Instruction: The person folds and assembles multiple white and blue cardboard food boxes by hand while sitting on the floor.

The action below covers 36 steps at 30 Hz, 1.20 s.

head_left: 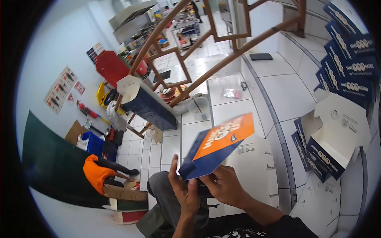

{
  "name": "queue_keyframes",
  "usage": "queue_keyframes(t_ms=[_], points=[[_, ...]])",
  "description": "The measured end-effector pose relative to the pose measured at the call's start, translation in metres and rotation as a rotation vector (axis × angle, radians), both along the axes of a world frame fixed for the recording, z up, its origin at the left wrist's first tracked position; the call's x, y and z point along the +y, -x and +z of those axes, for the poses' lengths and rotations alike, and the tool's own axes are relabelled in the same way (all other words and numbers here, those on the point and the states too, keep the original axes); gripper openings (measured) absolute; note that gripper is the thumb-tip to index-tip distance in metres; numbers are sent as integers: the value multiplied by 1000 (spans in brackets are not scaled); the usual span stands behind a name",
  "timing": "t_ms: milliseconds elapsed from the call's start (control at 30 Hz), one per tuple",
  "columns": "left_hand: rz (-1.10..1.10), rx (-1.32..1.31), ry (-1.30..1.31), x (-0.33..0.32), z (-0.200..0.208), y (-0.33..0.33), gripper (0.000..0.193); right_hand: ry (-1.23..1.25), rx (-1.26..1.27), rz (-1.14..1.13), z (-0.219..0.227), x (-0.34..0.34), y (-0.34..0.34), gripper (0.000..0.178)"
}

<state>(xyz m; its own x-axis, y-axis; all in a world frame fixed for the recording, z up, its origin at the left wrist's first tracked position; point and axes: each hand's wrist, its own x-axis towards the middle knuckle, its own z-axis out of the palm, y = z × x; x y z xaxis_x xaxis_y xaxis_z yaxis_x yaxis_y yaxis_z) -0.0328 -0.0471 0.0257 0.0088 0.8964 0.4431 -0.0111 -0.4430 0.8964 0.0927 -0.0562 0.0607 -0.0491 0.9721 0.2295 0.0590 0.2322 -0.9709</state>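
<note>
Carton (216, 147) is up in both hands over the lap, mid-frame: navy with an orange panel, part-folded, tilted, far end motion-blurred. Right hand (229, 188) grips its near right edge, thumb bent in against it; the fingers underneath are mostly hidden. Left hand (185, 198) is at the near left corner, open: thumb up at the lower edge, index finger extended past the side; can't tell how hard it bears on the board. Under and right of the carton, a white carton blank (258, 168) lies flat on the tiled step (279, 79), print on its upper part, slits along the right edge. Just left of the work, the grey trouser leg (163, 192) is bent at the knee. Far right: an open carton (337, 133), white inside, navy outside, then a fanned group of navy cartons (349, 67) above it. Left of centre, a tall nested carton stack (152, 105) leans by the brown railing (214, 71). Between that stack and the work: clear plastic tub (199, 109) with a dark stick in it. Clear plastic bag (231, 93) on the tiles beyond, black phone (261, 56) farther up. Lower left, a person in an orange shirt (95, 172) bends toward the floor; wall-side fire extinguisher (87, 109) above them.
</note>
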Motion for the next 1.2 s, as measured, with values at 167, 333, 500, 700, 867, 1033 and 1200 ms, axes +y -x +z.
queue_keyframes(t_ms=[167, 333, 500, 700, 867, 1033, 1200], points=[[-7, 87, -42, -4, -16, -1, 74, -62, 83, -70, 0, -1, 2, 18], [-47, 323, 5, 0, -17, 8, 71, -24, 147, -36, -4, 9, -1, 21], [-23, 196, 78, 2, -18, 5, 66, -318, -86, -154, -20, 15, -3, 22], [11, 191, 51, 7, -21, 8, 63, -2, 101, -112, -39, 4, 13, 42], [6, 154, 50, 8, -21, 9, 61, 158, 394, 145, -39, 12, 0, 51], [51, 399, -82, 7, -15, 7, 63, 156, 73, 236, -46, 8, -15, 49], [51, 243, -72, 9, -16, -1, 65, 217, 62, 204, -44, 6, -6, 40]])
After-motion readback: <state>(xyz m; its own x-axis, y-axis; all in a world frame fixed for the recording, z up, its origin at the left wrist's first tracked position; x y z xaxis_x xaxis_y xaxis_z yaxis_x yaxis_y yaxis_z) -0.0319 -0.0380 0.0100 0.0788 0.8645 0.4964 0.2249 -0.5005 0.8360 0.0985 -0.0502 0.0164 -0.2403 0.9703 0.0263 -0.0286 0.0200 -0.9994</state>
